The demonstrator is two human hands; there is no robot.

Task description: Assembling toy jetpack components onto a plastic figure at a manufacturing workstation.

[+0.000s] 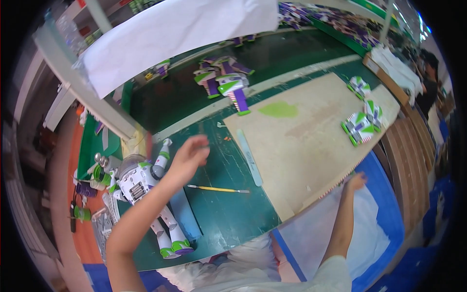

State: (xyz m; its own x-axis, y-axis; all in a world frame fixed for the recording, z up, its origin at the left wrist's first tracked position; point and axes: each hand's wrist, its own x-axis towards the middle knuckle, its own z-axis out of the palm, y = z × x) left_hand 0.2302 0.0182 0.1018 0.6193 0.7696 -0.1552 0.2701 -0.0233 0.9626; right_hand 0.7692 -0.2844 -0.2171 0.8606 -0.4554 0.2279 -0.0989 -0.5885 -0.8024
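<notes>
The white, green and purple toy figure (148, 194) lies on its back on the green table (228, 214), its long axis running from the domed head at upper left to the feet at lower right, one arm raised toward the top. The left hand (188, 156) hovers just above it, fingers loosely curled, holding nothing. The right hand (356, 182) rests flat on white paper (335, 233) beside the cardboard sheet (311, 141). A yellow brush (218, 189) lies nearby.

Left hand (188, 156): blurred — finger positions unclear.
White, green and purple plastic spaceman toy (146, 185): torso partly hidden behind the left forearm.
Purple-and-white parts heap (335, 22): too small to tell apart.
</notes>
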